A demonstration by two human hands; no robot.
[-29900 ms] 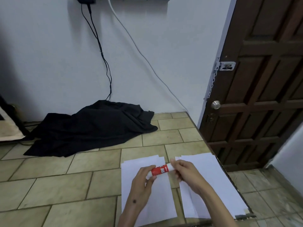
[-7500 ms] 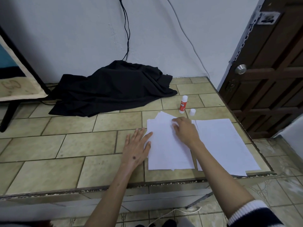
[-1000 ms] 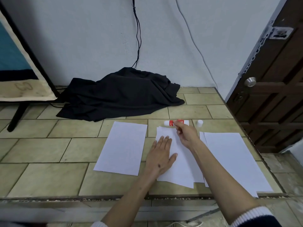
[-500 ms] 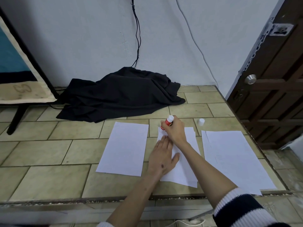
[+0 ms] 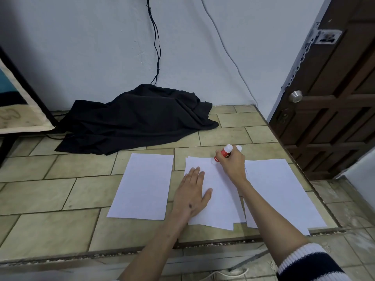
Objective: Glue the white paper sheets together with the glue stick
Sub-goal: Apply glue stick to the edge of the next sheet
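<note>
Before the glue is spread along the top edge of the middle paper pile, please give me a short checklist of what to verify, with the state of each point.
1. Red and white glue stick held: ok, the right hand grips it, tilted, lower end at the top of the middle pile of white paper sheets.
2. Pile held steady: ok, the left hand lies flat on it.
3. Cap off: ok, a small white cap shows behind the right hand.
4. Glue tip touching paper: cannot tell.
5. Next sheet ready: ok, a single white sheet lies left of the pile.
6. Pile edges aligned: not ok, lower corners are fanned out.
</note>
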